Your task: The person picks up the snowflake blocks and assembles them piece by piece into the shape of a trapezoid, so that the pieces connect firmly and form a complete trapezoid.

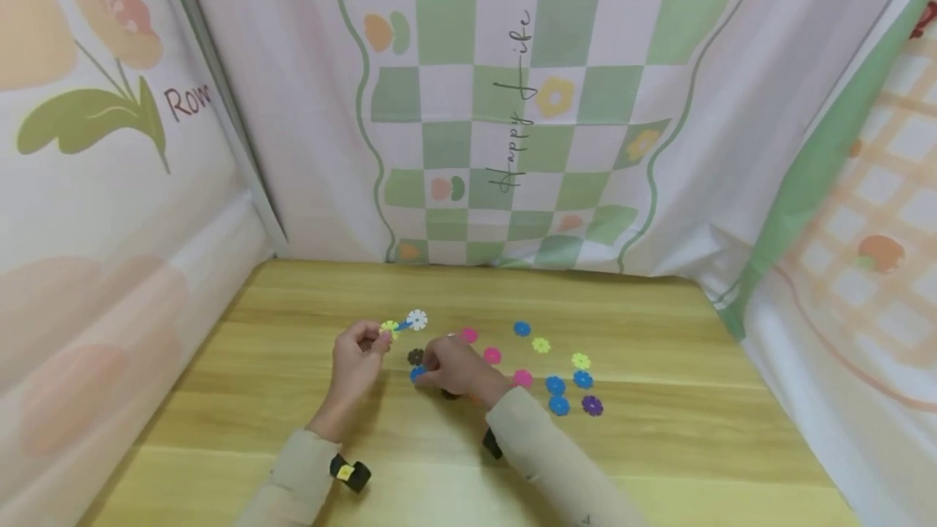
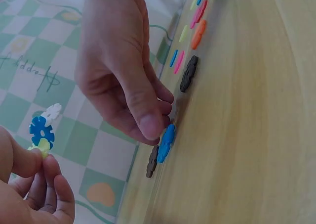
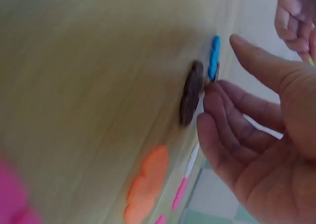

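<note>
My left hand (image 1: pixel 357 360) pinches a yellow-green flower-shaped plastic disc (image 2: pixel 44 145) between thumb and fingers, raised above the table. Joined to it are a blue disc (image 2: pixel 41 132) and, at the far end, a white disc (image 1: pixel 417 320). Low over the tabletop, my right hand (image 1: pixel 461 368) reaches down beside a loose blue disc (image 2: pixel 167 144). Its thumb and bent fingers are spread apart in the right wrist view, with no disc gripped. Close by lie a dark disc (image 1: pixel 416 356) and a dark brown disc (image 3: pixel 191 93), the latter partly hidden by this hand in the head view.
Several flower discs lie to the right on the wooden table (image 1: pixel 659 462): pink (image 1: pixel 523 378), blue (image 1: pixel 555 385), yellow-green (image 1: pixel 581 361), and purple (image 1: pixel 592 405). An orange disc (image 3: pixel 147 184) is near the right wrist. Printed cloth (image 1: pixel 468 137) hangs behind the table and along both sides.
</note>
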